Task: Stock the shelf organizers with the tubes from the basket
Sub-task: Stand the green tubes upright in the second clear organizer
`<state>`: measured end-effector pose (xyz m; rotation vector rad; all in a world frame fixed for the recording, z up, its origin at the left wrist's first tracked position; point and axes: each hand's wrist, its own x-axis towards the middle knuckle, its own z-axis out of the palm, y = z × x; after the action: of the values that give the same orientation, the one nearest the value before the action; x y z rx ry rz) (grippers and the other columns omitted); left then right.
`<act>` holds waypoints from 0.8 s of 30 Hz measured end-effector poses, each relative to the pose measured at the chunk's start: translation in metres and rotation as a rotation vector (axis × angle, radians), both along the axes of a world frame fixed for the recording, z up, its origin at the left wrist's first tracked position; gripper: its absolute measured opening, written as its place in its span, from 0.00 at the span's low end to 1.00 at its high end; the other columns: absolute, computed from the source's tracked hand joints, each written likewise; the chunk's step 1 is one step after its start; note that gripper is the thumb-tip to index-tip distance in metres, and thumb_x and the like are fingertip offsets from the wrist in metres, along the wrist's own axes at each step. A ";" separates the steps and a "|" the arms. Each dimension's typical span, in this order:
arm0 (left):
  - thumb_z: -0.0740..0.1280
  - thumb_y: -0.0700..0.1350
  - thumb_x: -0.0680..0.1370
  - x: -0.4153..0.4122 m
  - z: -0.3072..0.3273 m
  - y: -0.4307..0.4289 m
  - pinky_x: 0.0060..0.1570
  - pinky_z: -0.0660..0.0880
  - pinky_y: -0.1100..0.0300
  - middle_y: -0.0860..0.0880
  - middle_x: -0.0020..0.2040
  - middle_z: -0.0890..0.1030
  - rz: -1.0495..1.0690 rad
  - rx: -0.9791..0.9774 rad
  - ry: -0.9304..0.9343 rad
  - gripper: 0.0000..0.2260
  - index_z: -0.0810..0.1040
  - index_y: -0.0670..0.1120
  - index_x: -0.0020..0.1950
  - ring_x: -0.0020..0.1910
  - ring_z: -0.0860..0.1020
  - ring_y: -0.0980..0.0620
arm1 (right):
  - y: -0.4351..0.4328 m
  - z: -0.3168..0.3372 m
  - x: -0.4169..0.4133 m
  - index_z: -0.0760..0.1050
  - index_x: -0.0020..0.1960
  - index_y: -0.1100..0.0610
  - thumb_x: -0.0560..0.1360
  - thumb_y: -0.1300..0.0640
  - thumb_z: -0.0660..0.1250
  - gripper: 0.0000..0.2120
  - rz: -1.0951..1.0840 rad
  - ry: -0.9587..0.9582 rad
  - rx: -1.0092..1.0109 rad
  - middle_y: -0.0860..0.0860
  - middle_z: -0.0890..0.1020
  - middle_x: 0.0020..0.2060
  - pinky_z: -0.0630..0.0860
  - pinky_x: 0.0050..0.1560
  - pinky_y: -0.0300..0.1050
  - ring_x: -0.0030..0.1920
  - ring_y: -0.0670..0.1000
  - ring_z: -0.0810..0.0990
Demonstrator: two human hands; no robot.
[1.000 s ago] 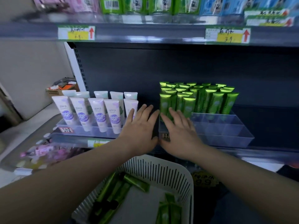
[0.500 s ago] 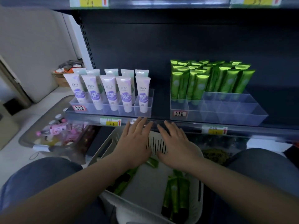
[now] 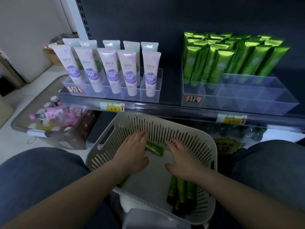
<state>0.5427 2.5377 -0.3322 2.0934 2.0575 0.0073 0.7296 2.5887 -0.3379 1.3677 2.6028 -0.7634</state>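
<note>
A white slotted basket sits between my knees below the shelf. Inside it, one green tube lies near the far wall and several more green tubes lie at the near right. My left hand is down in the basket with straight fingers, its fingertips beside the far green tube. My right hand hovers over the basket floor, fingers spread and holding nothing. On the shelf, the right clear organizer holds standing green tubes at its back; its front compartments show no tubes.
The left clear organizer holds white and purple tubes. A grey bin with pink items stands on the floor at the left. The shelf edge with price tags runs just above the basket. My knees flank the basket.
Both hands have come down from the shelf organizers into the basket. My view has tilted downward, so the upper shelf is out of sight.
</note>
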 end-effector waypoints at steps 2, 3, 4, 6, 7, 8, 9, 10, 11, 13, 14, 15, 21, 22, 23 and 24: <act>0.64 0.53 0.72 -0.002 -0.006 0.004 0.74 0.52 0.55 0.47 0.75 0.57 0.023 -0.053 -0.029 0.36 0.53 0.46 0.76 0.74 0.55 0.49 | 0.004 -0.006 -0.002 0.49 0.76 0.50 0.72 0.46 0.65 0.38 0.000 -0.004 -0.031 0.49 0.51 0.75 0.57 0.73 0.53 0.74 0.53 0.51; 0.65 0.52 0.72 -0.004 -0.009 0.007 0.74 0.54 0.54 0.47 0.74 0.58 0.041 -0.085 -0.041 0.36 0.54 0.46 0.75 0.73 0.56 0.48 | 0.007 -0.009 -0.003 0.52 0.75 0.50 0.72 0.46 0.65 0.37 -0.003 -0.001 -0.043 0.49 0.54 0.74 0.60 0.72 0.52 0.73 0.53 0.55; 0.65 0.52 0.72 -0.005 -0.012 0.009 0.73 0.56 0.53 0.47 0.74 0.59 0.061 -0.125 -0.050 0.35 0.54 0.46 0.75 0.73 0.57 0.48 | 0.010 -0.013 -0.005 0.54 0.74 0.51 0.72 0.47 0.65 0.35 -0.012 0.010 -0.053 0.49 0.58 0.71 0.63 0.70 0.51 0.70 0.53 0.59; 0.66 0.50 0.72 -0.009 -0.018 0.015 0.71 0.60 0.52 0.46 0.73 0.60 0.098 -0.207 -0.062 0.34 0.55 0.45 0.75 0.72 0.59 0.47 | 0.016 -0.020 -0.009 0.59 0.71 0.50 0.71 0.48 0.66 0.32 -0.032 0.027 -0.074 0.49 0.64 0.65 0.68 0.65 0.49 0.65 0.52 0.66; 0.66 0.50 0.72 -0.011 -0.021 0.018 0.70 0.62 0.52 0.46 0.73 0.61 0.117 -0.240 -0.065 0.34 0.56 0.45 0.74 0.71 0.60 0.46 | 0.018 -0.023 -0.012 0.61 0.70 0.50 0.71 0.48 0.67 0.30 -0.043 0.028 -0.086 0.49 0.65 0.63 0.70 0.62 0.48 0.62 0.51 0.67; 0.66 0.49 0.73 -0.013 -0.025 0.022 0.70 0.63 0.51 0.46 0.72 0.62 0.138 -0.266 -0.067 0.33 0.56 0.45 0.74 0.71 0.62 0.46 | 0.021 -0.027 -0.014 0.62 0.69 0.50 0.71 0.49 0.67 0.29 -0.055 0.026 -0.099 0.50 0.67 0.61 0.70 0.59 0.46 0.60 0.50 0.68; 0.66 0.49 0.73 -0.015 -0.030 0.025 0.69 0.65 0.52 0.45 0.71 0.63 0.158 -0.288 -0.068 0.32 0.57 0.44 0.74 0.70 0.63 0.46 | 0.023 -0.031 -0.017 0.63 0.68 0.50 0.71 0.49 0.67 0.28 -0.069 0.022 -0.113 0.50 0.67 0.60 0.70 0.56 0.43 0.58 0.50 0.69; 0.65 0.49 0.73 -0.017 -0.034 0.029 0.67 0.66 0.52 0.45 0.70 0.64 0.178 -0.306 -0.069 0.31 0.59 0.44 0.73 0.68 0.65 0.46 | 0.026 -0.036 -0.020 0.64 0.67 0.50 0.71 0.49 0.66 0.27 -0.084 0.016 -0.126 0.50 0.68 0.59 0.70 0.54 0.42 0.57 0.50 0.69; 0.65 0.48 0.74 -0.019 -0.039 0.033 0.66 0.68 0.52 0.44 0.69 0.66 0.198 -0.325 -0.069 0.29 0.61 0.43 0.72 0.67 0.67 0.45 | 0.028 -0.041 -0.023 0.64 0.67 0.51 0.72 0.50 0.66 0.26 -0.099 0.006 -0.140 0.51 0.69 0.58 0.69 0.53 0.42 0.57 0.50 0.70; 0.64 0.48 0.75 -0.022 -0.049 0.040 0.63 0.70 0.53 0.43 0.67 0.68 0.229 -0.363 -0.073 0.26 0.63 0.42 0.70 0.65 0.69 0.45 | 0.033 -0.051 -0.029 0.65 0.68 0.54 0.73 0.50 0.66 0.25 -0.135 -0.011 -0.187 0.52 0.69 0.59 0.70 0.55 0.42 0.58 0.52 0.70; 0.64 0.48 0.75 -0.023 -0.055 0.044 0.62 0.70 0.53 0.42 0.66 0.69 0.241 -0.377 -0.079 0.24 0.64 0.42 0.69 0.64 0.69 0.45 | 0.035 -0.056 -0.032 0.65 0.68 0.55 0.73 0.50 0.65 0.25 -0.157 -0.014 -0.216 0.53 0.69 0.59 0.71 0.56 0.43 0.58 0.52 0.70; 0.63 0.48 0.75 -0.024 -0.060 0.048 0.61 0.71 0.54 0.42 0.65 0.70 0.252 -0.387 -0.087 0.23 0.66 0.41 0.67 0.62 0.70 0.45 | 0.038 -0.062 -0.035 0.65 0.68 0.55 0.73 0.51 0.65 0.25 -0.184 -0.010 -0.247 0.53 0.70 0.59 0.71 0.57 0.44 0.59 0.53 0.70; 0.59 0.43 0.77 -0.022 -0.090 0.069 0.52 0.71 0.58 0.42 0.58 0.75 0.327 -0.392 -0.121 0.12 0.72 0.41 0.58 0.56 0.74 0.45 | 0.055 -0.093 -0.049 0.70 0.51 0.53 0.74 0.55 0.64 0.07 -0.381 0.007 -0.421 0.50 0.74 0.43 0.68 0.32 0.38 0.40 0.48 0.74; 0.59 0.43 0.78 -0.021 -0.095 0.072 0.51 0.71 0.58 0.42 0.57 0.76 0.339 -0.393 -0.121 0.11 0.73 0.41 0.58 0.55 0.75 0.45 | 0.057 -0.097 -0.052 0.69 0.47 0.52 0.74 0.55 0.64 0.04 -0.429 0.018 -0.450 0.49 0.73 0.39 0.67 0.30 0.38 0.37 0.47 0.73; 0.59 0.43 0.78 -0.021 -0.100 0.073 0.51 0.71 0.58 0.42 0.57 0.76 0.351 -0.392 -0.123 0.10 0.73 0.41 0.57 0.55 0.75 0.45 | 0.060 -0.103 -0.054 0.68 0.43 0.51 0.74 0.55 0.65 0.05 -0.469 0.025 -0.477 0.49 0.73 0.37 0.66 0.29 0.38 0.36 0.46 0.73; 0.58 0.43 0.78 -0.021 -0.105 0.075 0.50 0.72 0.58 0.42 0.56 0.76 0.361 -0.390 -0.127 0.10 0.74 0.41 0.56 0.54 0.75 0.45 | 0.063 -0.107 -0.056 0.68 0.40 0.50 0.74 0.55 0.65 0.07 -0.506 0.036 -0.506 0.49 0.73 0.36 0.68 0.29 0.38 0.36 0.47 0.74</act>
<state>0.5214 2.6125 -0.4373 1.4460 2.1241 -0.1849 0.6739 2.6515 -0.4454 1.8382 1.8777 -1.3969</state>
